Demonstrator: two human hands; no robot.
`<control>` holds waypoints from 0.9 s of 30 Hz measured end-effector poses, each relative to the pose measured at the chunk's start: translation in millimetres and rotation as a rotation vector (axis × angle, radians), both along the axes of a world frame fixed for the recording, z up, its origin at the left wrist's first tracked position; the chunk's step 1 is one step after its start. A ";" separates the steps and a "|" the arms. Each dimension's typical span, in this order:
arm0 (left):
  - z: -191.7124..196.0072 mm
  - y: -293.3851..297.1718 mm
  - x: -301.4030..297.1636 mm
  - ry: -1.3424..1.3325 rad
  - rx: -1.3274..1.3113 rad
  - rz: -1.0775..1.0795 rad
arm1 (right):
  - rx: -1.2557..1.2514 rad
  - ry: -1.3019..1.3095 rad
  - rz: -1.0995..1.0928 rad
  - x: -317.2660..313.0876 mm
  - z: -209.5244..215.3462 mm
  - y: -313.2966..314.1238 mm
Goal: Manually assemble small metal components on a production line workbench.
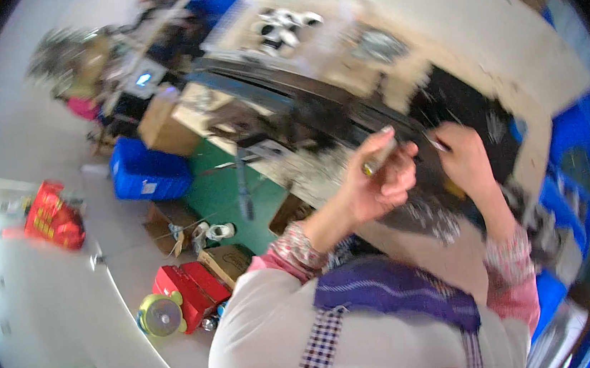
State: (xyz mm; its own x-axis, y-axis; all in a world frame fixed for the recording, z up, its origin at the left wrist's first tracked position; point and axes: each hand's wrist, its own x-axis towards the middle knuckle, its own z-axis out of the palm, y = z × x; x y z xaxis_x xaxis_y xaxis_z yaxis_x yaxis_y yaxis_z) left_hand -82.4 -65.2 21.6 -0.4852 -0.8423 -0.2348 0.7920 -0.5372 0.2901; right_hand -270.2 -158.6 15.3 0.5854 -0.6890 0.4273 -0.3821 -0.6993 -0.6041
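Note:
My left hand (381,182) is raised over the workbench, palm turned up and fingers curled. Between its thumb and fingers sits a small pale rod-like piece (381,159) with a yellowish end; blur hides its kind. Close by on the right, my right hand (466,159) is closed in a pinch. A thin shiny piece (439,143) shows at its fingertips, too small to name. Beyond both hands runs a long dark metal bar or rail (314,88). Under them lies a scatter of small clear or silvery pieces (432,223).
A black mat (459,105) lies to the right on the bench. White and black round parts (282,27) fill a tray at the back. On the left floor stand a blue bin (150,169), a red box (190,292) and cartons. Blue crates (563,206) line the right side.

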 end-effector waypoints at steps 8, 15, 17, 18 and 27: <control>-48.0 -0.8 -20.9 -1.364 -0.552 0.098 | 0.004 0.060 -0.031 -3.4 -7.0 2.7; -107.2 65.3 93.7 -1.172 0.088 0.718 | -0.033 0.347 -0.129 -51.0 -41.9 99.9; -93.2 63.3 113.8 -1.119 0.197 0.832 | -0.234 0.407 -0.407 -51.1 -55.0 76.0; -88.8 59.0 120.2 -1.106 0.232 0.814 | -0.234 0.408 -0.393 -50.3 -64.3 68.8; -113.4 35.4 126.8 -1.166 0.114 0.809 | 0.148 0.371 -0.473 -49.5 -85.8 57.0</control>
